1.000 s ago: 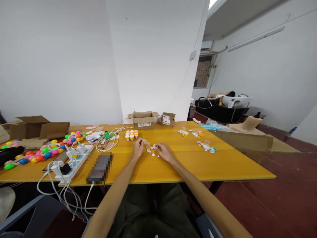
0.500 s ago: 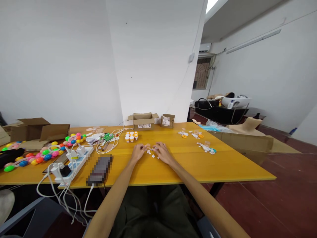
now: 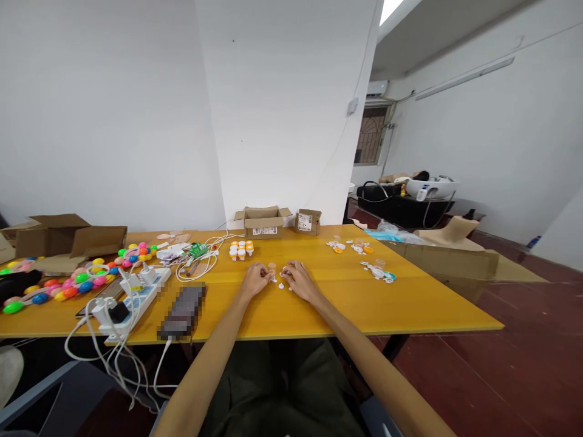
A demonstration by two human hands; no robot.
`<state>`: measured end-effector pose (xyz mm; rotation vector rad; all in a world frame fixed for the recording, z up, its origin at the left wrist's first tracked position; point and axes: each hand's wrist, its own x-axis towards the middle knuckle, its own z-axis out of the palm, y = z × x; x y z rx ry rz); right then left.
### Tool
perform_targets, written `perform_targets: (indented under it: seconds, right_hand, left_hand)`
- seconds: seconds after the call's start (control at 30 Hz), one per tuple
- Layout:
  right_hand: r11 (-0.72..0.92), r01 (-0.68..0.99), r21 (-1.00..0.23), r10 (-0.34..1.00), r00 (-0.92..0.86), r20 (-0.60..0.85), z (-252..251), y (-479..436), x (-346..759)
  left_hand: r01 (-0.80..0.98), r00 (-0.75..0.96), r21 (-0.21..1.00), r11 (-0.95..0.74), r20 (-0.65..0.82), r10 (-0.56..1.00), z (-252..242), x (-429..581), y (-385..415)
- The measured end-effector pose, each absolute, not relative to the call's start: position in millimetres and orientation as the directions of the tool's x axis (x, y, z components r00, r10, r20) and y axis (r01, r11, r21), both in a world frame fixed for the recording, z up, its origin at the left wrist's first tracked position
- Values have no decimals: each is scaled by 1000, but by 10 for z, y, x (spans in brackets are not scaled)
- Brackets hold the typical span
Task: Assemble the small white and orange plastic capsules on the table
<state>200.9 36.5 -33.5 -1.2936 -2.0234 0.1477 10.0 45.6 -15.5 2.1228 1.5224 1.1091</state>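
Observation:
My left hand [image 3: 258,281] rests low over the table with fingers curled and pressed together. A small white piece [image 3: 274,280] shows at its fingertips; whether it is gripped is too small to tell. Opposite it, my right hand [image 3: 299,282] pinches a small white plastic part [image 3: 285,269], partly hidden by the fingers. Between the hands stands a small clear cup [image 3: 272,266]. A round white part [image 3: 281,286] lies on the wood just in front of them.
Orange-and-white capped containers [image 3: 241,249] stand grouped behind my left hand. Loose plastic parts [image 3: 378,271] lie to the right. Two cardboard boxes [image 3: 264,226] sit at the back. A phone [image 3: 183,311], power strip [image 3: 136,300], cables and colourful balls [image 3: 84,282] occupy the left.
My left fingers have drawn together and moved slightly right and down, uncovering the clear cup. The white pieces between the hands are less visible. My right hand has barely moved.

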Motion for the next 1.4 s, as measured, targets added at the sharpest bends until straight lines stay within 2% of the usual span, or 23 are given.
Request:
perform_targets:
  seconds: [0.23, 0.47, 0.77, 0.97, 1.1, 1.27, 1.4]
  right_hand:
    - [537, 729, -426, 797, -271, 540, -340, 368, 2046]
    - [535, 691, -485, 805, -244, 540, -359, 399, 2071]
    - [455, 639, -620, 852, -111, 511, -406, 467, 2100]
    - [433, 600, -673, 815, 58, 576, -425, 460, 2145]
    - [414, 588, -695, 810, 111, 576, -434, 428, 2167]
    - [362, 649, -670, 840, 84, 536, -473, 427, 2165]
    - [350, 702, -620, 853, 35, 520, -466, 406, 2149]
  left_hand:
    - [652, 156, 646, -398, 399, 903, -200, 87, 511]
    - [640, 151, 669, -377, 371, 916, -170, 108, 495]
    - [629, 126, 697, -344, 344, 930, -181, 119, 507]
    - [616, 99, 716, -328, 343, 934, -188, 108, 526]
    - [623, 104, 709, -331, 345, 933, -151, 124, 490]
    - [671, 113, 657, -343, 366, 924, -116, 145, 442]
    - [659, 118, 670, -341, 356, 927, -118, 145, 443]
